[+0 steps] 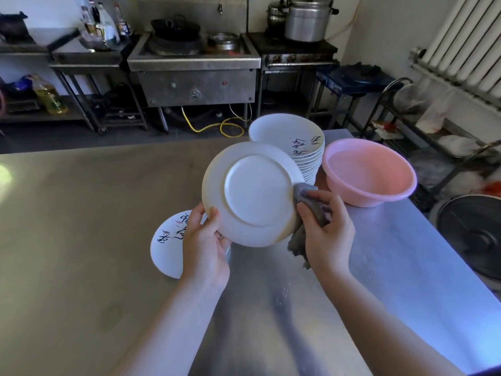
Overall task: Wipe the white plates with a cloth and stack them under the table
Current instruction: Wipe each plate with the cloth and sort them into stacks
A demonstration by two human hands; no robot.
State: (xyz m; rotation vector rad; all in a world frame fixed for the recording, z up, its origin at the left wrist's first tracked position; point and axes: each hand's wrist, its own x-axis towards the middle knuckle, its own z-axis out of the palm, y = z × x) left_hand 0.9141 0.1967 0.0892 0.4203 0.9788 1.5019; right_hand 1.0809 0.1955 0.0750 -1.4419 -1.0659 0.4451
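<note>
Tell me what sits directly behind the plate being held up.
Behind the held plate stands the stack of white plates on the table, its top plate printed with dark writing. The held plate covers the stack's near left side, so what lies there cannot be seen.

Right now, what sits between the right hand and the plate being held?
In the head view, the grey cloth lies between the right hand and the held plate rim.
</note>
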